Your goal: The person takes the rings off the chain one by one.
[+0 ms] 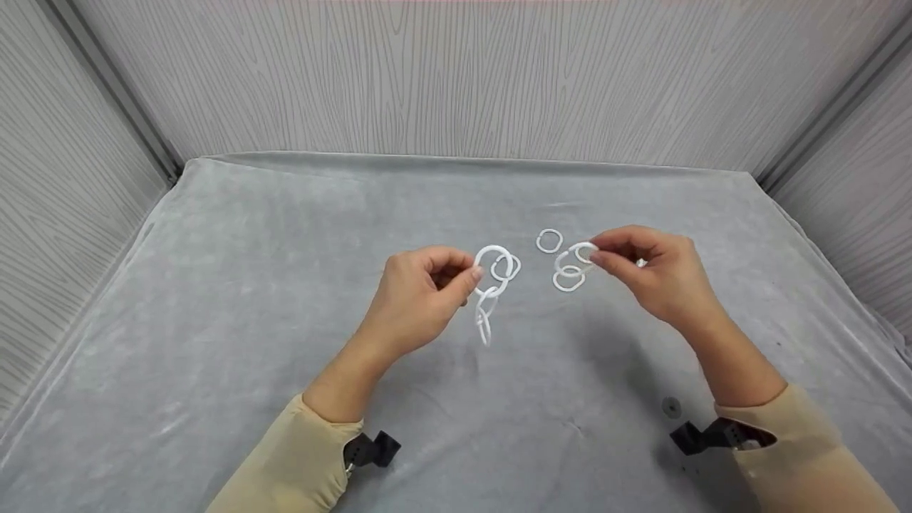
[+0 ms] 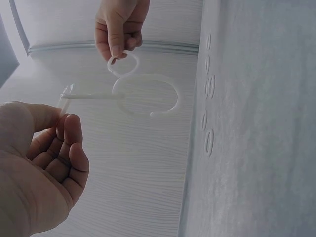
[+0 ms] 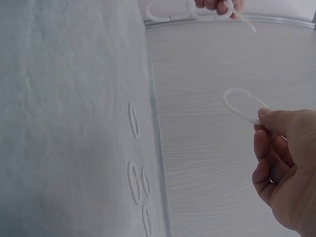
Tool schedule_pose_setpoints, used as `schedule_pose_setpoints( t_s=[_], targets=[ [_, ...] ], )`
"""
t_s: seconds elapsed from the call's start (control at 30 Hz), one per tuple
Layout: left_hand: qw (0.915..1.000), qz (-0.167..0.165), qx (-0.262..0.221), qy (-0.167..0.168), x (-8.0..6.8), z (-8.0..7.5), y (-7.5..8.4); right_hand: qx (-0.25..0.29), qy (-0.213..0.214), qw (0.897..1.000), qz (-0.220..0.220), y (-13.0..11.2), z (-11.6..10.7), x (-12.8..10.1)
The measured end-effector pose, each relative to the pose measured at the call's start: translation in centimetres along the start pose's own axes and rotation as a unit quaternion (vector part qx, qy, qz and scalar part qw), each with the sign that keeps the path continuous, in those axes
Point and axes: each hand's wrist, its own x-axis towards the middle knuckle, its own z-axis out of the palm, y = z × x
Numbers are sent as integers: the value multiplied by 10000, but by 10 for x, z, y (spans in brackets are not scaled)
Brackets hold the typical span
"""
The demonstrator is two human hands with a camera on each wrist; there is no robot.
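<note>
My left hand (image 1: 424, 296) pinches the top ring (image 1: 491, 248) of a short chain of white plastic rings between thumb and fingers. Linked below it, two more rings hang, the lowest (image 1: 488, 335) above the cloth. To the right, apart from the chain, my right hand (image 1: 652, 271) pinches a single white ring (image 3: 225, 98) by its edge; a small gap shows in its outline. In the left wrist view, one chain ring (image 2: 177, 96) with an open end appears large, overlapping the ring in the other hand.
Several loose white rings lie on the grey cloth (image 1: 285, 299) beyond the hands, among them one ring (image 1: 539, 242) at the back and another (image 1: 568, 291) nearer. A small grey disc (image 1: 671, 407) shows by the right wrist. Patterned panels (image 1: 456, 85) enclose the table's back and sides.
</note>
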Motion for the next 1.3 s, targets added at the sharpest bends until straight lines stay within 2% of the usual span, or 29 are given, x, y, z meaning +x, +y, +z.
schedule_pose_setpoints(
  t_s=[0.2, 0.43, 0.63, 0.87, 1.3],
  targets=[
    [10000, 1, -46, -28, 0, -1, 1, 147, -138, 9965, 808, 18, -14, -1],
    [10000, -10, -35, -23, 1, -2, 1, 36, -444, 9902, 1322, 39, -24, -2],
    [10000, 49, -27, -16, 1, -1, 0, -227, -739, 9837, 1623, 59, -28, -5],
    [10000, 86, -29, -15, 1, -1, 1, -241, -990, 9753, 1960, 78, -31, -8],
    [10000, -73, -53, -30, 1, -1, 0, -269, -1112, 9690, 2189, 96, -31, -11]
  ],
)
